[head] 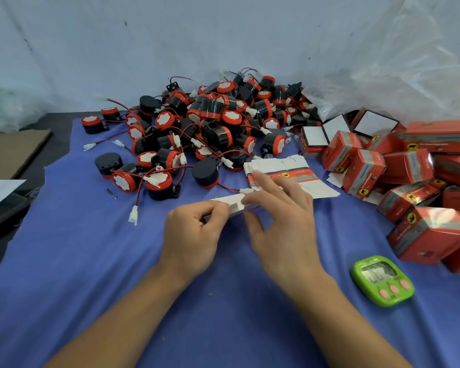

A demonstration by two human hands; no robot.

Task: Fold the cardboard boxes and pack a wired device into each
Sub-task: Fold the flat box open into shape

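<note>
A flat white cardboard box blank (234, 205) is held above the blue cloth between both hands. My left hand (194, 235) pinches its left end with thumb and curled fingers. My right hand (282, 216) holds its right end, thumb underneath and fingers spread over the top. Behind the hands lies a stack of flat unfolded boxes (290, 176), white with a red band. A big heap of black and red wired devices (210, 123) with white plugs fills the far middle of the cloth.
Folded red boxes (414, 179) pile up at the right, some open with white insides. A green timer (383, 280) lies near the right front. Brown cardboard (11, 152) sits at the left edge. Clear plastic sheeting (396, 75) rises at the back right.
</note>
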